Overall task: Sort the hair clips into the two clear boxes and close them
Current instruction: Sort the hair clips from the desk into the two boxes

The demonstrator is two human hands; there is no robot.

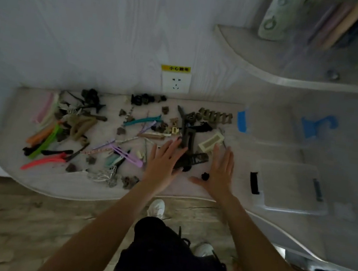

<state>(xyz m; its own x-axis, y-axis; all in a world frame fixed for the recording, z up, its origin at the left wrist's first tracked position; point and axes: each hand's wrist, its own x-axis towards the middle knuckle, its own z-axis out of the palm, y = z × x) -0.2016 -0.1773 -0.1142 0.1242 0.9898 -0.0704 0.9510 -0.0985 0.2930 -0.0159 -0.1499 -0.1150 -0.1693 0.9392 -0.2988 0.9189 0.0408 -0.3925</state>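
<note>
Barely begun: the hair clips (109,135) lie scattered across the table (53,183), left of the clear boxes (289,186), which look empty. Your left hand (166,158) and right hand (218,172) hover flat, fingers spread, gripping nothing. All sorting and closing remains.

The wall socket (175,82) sits on the wall just behind the desk (57,184). In front of it and to its left, the hair clips (96,133) lie spread over the desk. In front of the socket, a little to the right, the left hand (162,164) and right hand (218,172) are above the clips, flat with fingers spread. Far to the right of the socket stands a clear box (289,187), and a shelf (274,63) is above it on the right.
</note>
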